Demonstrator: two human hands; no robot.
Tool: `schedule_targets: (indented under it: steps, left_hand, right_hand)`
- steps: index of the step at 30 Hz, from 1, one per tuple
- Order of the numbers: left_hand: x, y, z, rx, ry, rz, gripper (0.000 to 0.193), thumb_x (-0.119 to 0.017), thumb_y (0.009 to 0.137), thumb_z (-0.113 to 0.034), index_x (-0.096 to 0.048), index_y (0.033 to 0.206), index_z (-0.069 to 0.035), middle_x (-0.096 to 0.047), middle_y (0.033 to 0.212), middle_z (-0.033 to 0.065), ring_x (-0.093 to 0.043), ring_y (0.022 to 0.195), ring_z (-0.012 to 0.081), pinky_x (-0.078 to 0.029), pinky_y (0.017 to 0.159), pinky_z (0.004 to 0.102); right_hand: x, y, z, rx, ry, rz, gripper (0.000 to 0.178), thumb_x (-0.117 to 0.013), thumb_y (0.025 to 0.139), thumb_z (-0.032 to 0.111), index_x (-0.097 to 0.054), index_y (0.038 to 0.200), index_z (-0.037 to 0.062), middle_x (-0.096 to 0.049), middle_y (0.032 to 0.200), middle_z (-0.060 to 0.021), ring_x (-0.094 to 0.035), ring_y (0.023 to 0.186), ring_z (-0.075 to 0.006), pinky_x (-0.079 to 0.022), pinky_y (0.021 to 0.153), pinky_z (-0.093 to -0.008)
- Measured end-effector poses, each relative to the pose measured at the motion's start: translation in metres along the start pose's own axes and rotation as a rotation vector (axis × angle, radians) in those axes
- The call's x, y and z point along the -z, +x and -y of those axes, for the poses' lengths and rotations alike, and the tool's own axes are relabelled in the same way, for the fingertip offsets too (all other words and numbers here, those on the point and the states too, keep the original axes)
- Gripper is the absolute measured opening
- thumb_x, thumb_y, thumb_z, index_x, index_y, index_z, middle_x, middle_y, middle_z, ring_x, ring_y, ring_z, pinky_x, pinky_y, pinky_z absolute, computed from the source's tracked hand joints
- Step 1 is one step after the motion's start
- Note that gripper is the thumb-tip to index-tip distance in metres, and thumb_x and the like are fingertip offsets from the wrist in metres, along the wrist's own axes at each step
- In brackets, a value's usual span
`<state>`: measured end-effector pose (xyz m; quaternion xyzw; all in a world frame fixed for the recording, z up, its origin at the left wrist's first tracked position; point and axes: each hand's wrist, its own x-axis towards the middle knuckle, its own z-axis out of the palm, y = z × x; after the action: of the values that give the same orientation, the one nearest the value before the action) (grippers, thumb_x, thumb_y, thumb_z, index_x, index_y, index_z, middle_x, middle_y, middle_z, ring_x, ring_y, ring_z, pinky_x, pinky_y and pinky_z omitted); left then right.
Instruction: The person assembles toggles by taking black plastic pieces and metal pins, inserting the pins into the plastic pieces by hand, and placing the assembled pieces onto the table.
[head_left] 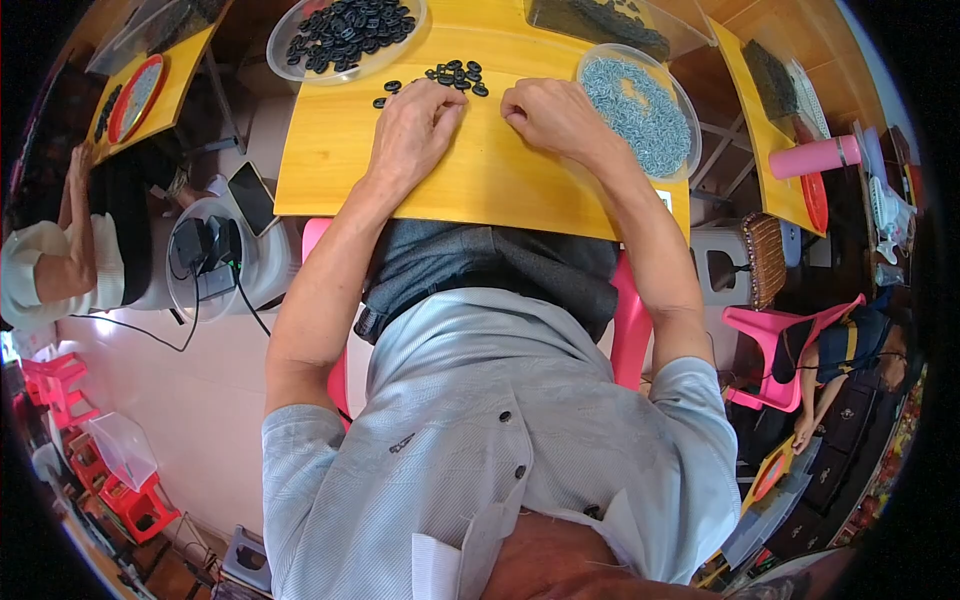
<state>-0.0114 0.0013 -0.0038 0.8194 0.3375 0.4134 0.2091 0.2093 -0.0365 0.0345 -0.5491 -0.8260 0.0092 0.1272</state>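
Note:
My left hand [416, 130] rests on the yellow table [500, 190], its fingers curled down beside a small group of black oval plastic pieces [459, 74]. Whatever is under those fingertips is hidden. A short gap to the right, my right hand [556, 112] is closed with thumb and fingers pressed together; I cannot make out anything in it. Close by that hand stands a round clear tub [692, 135] of small silvery screws [645, 125]. Beyond my left hand, another round clear tub [277, 57] holds many more black oval pieces [345, 36].
A clear box [600, 28] with dark contents sits at the table's far edge. To the left, a person [70, 240] sits by another yellow table; a phone [252, 197] lies on a stool. At right are a pink bottle [815, 157], a pink chair [775, 345] and another person [850, 350].

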Motion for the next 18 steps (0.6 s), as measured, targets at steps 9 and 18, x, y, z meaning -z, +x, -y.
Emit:
schedule_targets:
  steps: [9, 18]
  left_hand:
    - [0.0, 0.002, 0.001, 0.123, -0.085, -0.067, 0.012, -0.068, 0.087, -0.009, -0.073, 0.096, -0.002, -0.068, 0.087, 0.0134, -0.066, 0.081, 0.0277, -0.052, 0.075, 0.0375]
    - [-0.018, -0.003, -0.019, 0.531, -0.709, 0.05, 0.021, -0.07, 0.093, -0.015, -0.072, 0.102, 0.004, -0.069, 0.079, 0.0011, -0.06, 0.069, 0.0062, -0.048, 0.064, 0.0221]
  right_hand:
    - [-0.008, 0.003, -0.001, 0.009, 0.032, -0.053, 0.018, -0.056, 0.083, 0.015, -0.07, 0.081, 0.0032, -0.07, 0.083, -0.0174, -0.068, 0.079, -0.0375, -0.053, 0.068, -0.0479]
    - [0.002, 0.0, 0.016, -0.006, 0.337, -0.242, 0.011, -0.067, 0.083, 0.01, -0.068, 0.088, 0.0013, -0.069, 0.08, -0.0123, -0.068, 0.069, -0.0255, -0.053, 0.062, -0.0344]
